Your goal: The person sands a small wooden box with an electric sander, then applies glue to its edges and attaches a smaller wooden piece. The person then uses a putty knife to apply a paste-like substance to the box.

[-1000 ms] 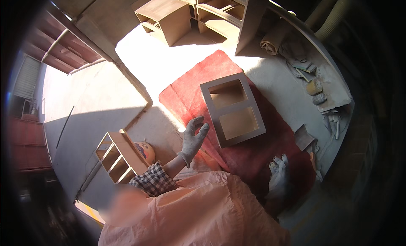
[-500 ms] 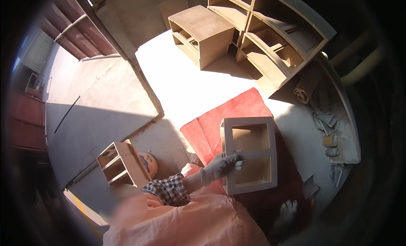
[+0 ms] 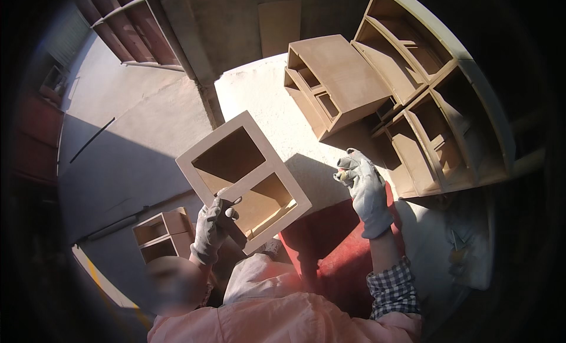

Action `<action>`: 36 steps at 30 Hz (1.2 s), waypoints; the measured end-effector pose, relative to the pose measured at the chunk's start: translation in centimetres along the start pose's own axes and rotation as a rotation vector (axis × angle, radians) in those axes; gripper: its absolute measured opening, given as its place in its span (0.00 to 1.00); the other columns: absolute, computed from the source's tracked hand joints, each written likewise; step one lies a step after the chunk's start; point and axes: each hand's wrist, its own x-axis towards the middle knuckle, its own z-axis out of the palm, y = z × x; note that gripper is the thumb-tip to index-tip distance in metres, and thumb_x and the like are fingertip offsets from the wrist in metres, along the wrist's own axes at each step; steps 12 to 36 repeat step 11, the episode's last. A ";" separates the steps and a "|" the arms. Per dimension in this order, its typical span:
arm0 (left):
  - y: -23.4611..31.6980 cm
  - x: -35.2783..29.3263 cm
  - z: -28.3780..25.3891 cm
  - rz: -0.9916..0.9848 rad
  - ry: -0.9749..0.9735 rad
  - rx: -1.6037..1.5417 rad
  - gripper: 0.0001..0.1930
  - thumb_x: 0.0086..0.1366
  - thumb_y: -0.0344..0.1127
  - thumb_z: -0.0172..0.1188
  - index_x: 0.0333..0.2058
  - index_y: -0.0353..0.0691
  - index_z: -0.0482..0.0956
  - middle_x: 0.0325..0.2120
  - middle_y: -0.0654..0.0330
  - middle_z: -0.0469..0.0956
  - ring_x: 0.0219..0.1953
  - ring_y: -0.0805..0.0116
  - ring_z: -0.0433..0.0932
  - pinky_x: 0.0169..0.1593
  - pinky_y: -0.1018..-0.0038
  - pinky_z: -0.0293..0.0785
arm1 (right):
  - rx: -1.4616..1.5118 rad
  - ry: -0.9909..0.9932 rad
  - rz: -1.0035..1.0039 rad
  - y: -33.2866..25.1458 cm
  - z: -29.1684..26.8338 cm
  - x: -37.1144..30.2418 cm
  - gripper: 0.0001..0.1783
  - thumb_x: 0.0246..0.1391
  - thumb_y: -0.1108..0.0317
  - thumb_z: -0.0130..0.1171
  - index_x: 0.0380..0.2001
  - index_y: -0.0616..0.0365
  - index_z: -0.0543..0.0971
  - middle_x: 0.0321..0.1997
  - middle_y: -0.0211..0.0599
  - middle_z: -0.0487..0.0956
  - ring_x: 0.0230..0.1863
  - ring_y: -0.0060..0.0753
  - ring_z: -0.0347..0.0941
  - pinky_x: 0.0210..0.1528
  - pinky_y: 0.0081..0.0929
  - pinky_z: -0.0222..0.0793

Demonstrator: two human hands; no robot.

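Observation:
My left hand (image 3: 207,234), in a grey-white work glove, is closed on a wooden two-compartment box frame (image 3: 247,179). It grips the lower-left side where the middle divider meets the rim. The box hangs tilted in the air, its openings turned up toward me. To the right of the box and apart from it, my right hand (image 3: 364,189) is raised, also gloved. Its fingers are curled, with a small yellowish bit showing between them that I cannot make out. Below lies a red cloth (image 3: 348,263), partly in shadow.
A brown box unit (image 3: 339,77) stands ahead, beside a stack of open wooden cabinets (image 3: 439,86) at the right. A smaller compartment box (image 3: 168,234) sits at the lower left. One flat board (image 3: 280,27) leans on the back wall; a dark rod (image 3: 92,140) lies on the floor.
The box frame has been lifted off the red cloth and swung left, tilting, in my left hand. My right hand has risen from the dark lower right to beside it. The view has shifted.

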 end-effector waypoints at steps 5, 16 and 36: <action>1.6 -1.0 -4.2 0.096 -0.006 0.170 0.24 0.73 0.41 0.57 0.61 0.32 0.70 0.46 0.60 0.78 0.36 0.78 0.73 0.41 0.80 0.74 | 0.505 -0.171 0.045 2.8 7.0 15.0 0.30 0.73 0.41 0.44 0.63 0.52 0.64 0.70 0.43 0.66 0.61 0.38 0.70 0.67 0.49 0.69; 0.3 -4.0 -11.8 0.036 0.087 -0.236 0.36 0.68 0.45 0.66 0.67 0.33 0.63 0.61 0.51 0.74 0.44 0.82 0.80 0.49 0.83 0.80 | 0.852 -0.088 -0.131 7.2 7.8 25.9 0.52 0.62 0.36 0.58 0.76 0.55 0.50 0.77 0.41 0.58 0.72 0.40 0.60 0.80 0.48 0.46; 0.3 -4.0 -11.8 0.036 0.087 -0.236 0.36 0.68 0.45 0.66 0.67 0.33 0.63 0.61 0.51 0.74 0.44 0.82 0.80 0.49 0.83 0.80 | 0.852 -0.088 -0.131 7.2 7.8 25.9 0.52 0.62 0.36 0.58 0.76 0.55 0.50 0.77 0.41 0.58 0.72 0.40 0.60 0.80 0.48 0.46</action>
